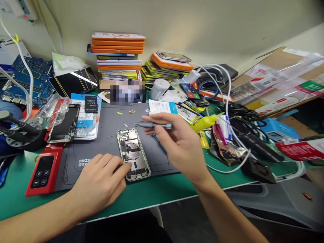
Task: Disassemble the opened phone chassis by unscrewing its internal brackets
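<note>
An opened phone (135, 168) lies on the dark grey work mat (106, 118), its inner boards, screws and round coil area exposed. My left hand (101, 180) is curled against the phone's lower left side, with a fingertip over its inside edge; part of the thumb is hidden. Between the fingers and thumb of my right hand (177, 141) is a thin grey screwdriver (149, 125), held nearly level above the phone's upper right. Its fine tip points left, apart from the phone. Small loose parts lie on the mat just beyond the phone.
On the left are a red device with buttons (43, 172), a detached phone screen (64, 123) and a black battery (91, 104). Stacked orange cases (117, 44) stand behind. To the right are a yellow bottle (205, 124), white cables (229, 101) and a cardboard box (273, 64).
</note>
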`<control>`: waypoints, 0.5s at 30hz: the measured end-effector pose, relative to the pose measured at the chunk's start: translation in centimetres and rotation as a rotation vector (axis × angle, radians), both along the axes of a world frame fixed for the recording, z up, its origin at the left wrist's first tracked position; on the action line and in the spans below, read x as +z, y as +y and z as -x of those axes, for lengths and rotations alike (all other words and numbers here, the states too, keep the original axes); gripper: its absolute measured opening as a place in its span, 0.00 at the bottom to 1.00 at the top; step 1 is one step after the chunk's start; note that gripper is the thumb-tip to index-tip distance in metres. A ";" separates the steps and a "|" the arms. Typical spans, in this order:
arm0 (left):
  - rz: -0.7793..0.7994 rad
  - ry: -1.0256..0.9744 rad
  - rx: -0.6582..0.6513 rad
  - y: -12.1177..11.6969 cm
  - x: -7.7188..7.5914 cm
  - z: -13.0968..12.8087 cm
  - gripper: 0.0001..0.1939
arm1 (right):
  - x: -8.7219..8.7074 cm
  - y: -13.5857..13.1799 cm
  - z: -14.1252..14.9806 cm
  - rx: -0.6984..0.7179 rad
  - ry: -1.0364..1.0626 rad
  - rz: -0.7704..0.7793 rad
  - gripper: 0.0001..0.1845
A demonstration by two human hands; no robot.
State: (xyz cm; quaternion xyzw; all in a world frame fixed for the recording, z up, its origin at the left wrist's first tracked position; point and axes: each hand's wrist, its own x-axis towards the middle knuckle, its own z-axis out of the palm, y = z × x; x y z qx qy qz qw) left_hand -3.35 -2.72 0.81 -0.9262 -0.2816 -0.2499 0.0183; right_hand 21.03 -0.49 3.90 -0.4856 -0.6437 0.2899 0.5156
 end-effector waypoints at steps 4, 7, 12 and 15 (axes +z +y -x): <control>-0.001 0.008 0.028 -0.1 0.0 0.0 0.11 | -0.2 2.2 1.5 0.211 -0.108 0.074 0.15; 0.003 -0.014 0.034 -0.2 -0.1 0.0 0.11 | -0.5 3.4 2.1 0.265 -0.195 0.099 0.17; 0.012 -0.022 0.044 -0.2 -0.2 -0.2 0.11 | -1.2 4.4 3.1 0.305 -0.190 0.149 0.18; 0.012 -0.022 0.047 -0.2 0.0 -0.2 0.11 | -1.7 4.7 3.4 0.308 -0.147 0.120 0.17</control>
